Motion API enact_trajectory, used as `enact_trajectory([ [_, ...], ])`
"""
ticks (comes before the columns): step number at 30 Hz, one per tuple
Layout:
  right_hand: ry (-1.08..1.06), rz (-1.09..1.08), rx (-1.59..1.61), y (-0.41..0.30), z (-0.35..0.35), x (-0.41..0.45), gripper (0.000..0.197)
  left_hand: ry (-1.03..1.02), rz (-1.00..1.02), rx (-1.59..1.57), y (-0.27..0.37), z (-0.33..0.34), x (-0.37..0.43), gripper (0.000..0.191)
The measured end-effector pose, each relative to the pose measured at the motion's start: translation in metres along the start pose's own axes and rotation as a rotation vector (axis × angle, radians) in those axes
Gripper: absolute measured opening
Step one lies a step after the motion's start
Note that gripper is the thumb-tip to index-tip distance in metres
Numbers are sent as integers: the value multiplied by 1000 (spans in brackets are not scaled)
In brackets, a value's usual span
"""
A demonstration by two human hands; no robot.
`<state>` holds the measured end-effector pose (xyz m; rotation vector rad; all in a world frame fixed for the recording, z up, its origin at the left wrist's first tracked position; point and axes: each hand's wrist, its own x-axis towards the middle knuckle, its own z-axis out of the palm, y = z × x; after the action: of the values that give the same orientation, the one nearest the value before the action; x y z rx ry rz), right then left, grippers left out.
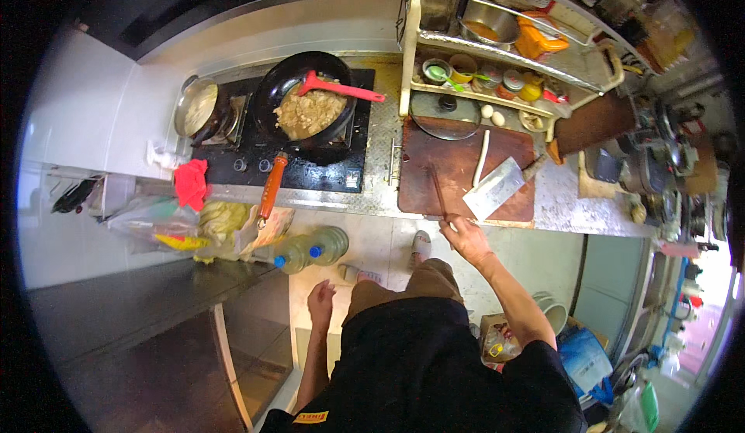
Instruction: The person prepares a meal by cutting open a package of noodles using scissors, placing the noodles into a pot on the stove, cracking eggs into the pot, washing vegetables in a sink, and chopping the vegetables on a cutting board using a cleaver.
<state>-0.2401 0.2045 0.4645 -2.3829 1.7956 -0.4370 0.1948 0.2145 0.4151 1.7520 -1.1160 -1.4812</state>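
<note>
My right hand (465,238) grips a pair of dark chopsticks (437,191) at the front edge of a brown wooden cutting board (422,171); their far ends point over the board. A cleaver (495,188) lies on the board's right side, and a white stalk-like piece (482,156) lies beside it. My left hand (320,302) hangs low near my thigh with nothing seen in it. On the stove, a black wok (305,66) holds cooked chopped food (308,113), with a red spatula (349,91) resting across it. The wok's orange handle (272,191) points towards me.
A steel pot (198,107) stands on the left burner. A glass lid (445,116) overlaps the board's back edge, near two eggs (492,115). Behind the board rises a shelf rack (506,52) with jars and a bowl. Water jugs (329,245) stand on the floor.
</note>
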Motion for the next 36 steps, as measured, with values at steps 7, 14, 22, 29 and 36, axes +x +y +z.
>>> enact_trajectory([
  [7, -47, -454, -85, 77, 39, 66, 34, -177, 278, 199, 179, 126, -24, 40],
  [14, -284, -441, -173, 99, 53, 82, 34, -519, 491, 31, 308, 181, -50, 55],
  [22, -76, -153, -261, 37, 3, 61, 40, -1379, 297, -811, 367, 175, -104, 81],
  [29, 229, 380, 314, -63, -49, 4, 45, -1952, -28, -1189, 408, 153, -149, 97],
  [36, 678, 716, 250, -115, -137, -54, 35, -2123, -299, -1269, 409, 171, -168, 109],
])
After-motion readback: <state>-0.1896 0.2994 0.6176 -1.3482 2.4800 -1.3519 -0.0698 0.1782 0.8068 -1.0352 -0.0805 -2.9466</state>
